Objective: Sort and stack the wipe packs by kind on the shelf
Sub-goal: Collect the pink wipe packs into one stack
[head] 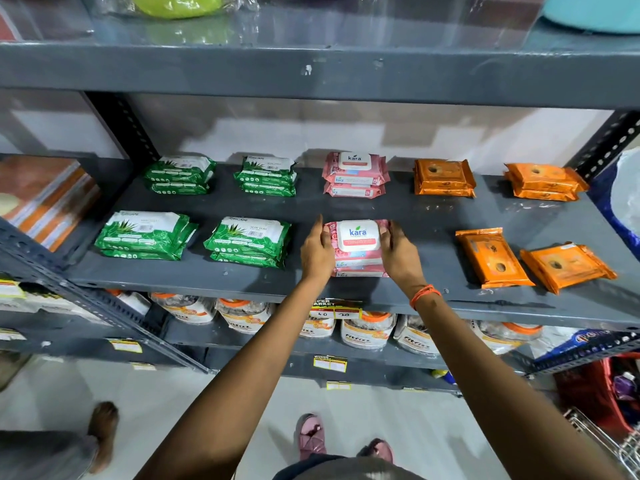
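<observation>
Grey metal shelf (408,216) bearing wipe packs grouped by colour; green packs at left, pink at centre, orange at right. Front pink stack (358,249), near the front edge at centre: soft pink film packs, the top one with a white rigid flip lid printed "kara" in blue with a small green leaf; lower packs show pale label bands. Left hand (317,252) pressed against the stack's left side, fingers together and extended along it, thumb on the top edge; right hand (398,254) cupped on the right side, fingers curled over the lid's corner; an orange thread band (424,294) on the right wrist. Rear pink stack (355,174) directly behind, same lid and print. Front orange packs (493,258) lie skewed and single, just beside one another.
</observation>
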`<state>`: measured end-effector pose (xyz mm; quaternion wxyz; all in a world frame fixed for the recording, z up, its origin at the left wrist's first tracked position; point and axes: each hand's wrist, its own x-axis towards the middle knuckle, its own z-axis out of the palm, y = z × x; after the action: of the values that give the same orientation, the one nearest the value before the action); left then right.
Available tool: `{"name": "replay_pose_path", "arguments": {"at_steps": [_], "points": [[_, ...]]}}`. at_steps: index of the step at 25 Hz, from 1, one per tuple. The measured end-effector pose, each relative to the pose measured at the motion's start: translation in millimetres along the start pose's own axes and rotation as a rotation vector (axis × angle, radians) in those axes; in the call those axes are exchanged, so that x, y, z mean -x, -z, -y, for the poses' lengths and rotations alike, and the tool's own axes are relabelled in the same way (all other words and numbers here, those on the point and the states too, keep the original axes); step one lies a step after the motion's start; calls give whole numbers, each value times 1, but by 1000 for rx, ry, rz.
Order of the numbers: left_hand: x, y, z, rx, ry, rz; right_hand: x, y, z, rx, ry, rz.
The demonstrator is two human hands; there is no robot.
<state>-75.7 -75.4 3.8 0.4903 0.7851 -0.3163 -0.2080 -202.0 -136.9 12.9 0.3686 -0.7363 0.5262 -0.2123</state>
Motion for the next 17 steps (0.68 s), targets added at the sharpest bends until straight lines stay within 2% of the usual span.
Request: {"name": "replay_pose_path", "arguments": {"at_steps": [5, 11, 15, 17], "points": [[-4, -3, 5, 101, 107, 26, 3, -10, 1, -159, -136, -53], [-14, -3, 6, 39, 78, -8, 5, -14, 9, -262, -188, -90], [-13, 3, 3, -38, -9, -55, 7, -7, 7, -193, -109, -108], [-8, 3, -6, -64, -59, -111, 4, 13, -11, -11, -21, -169]]}}
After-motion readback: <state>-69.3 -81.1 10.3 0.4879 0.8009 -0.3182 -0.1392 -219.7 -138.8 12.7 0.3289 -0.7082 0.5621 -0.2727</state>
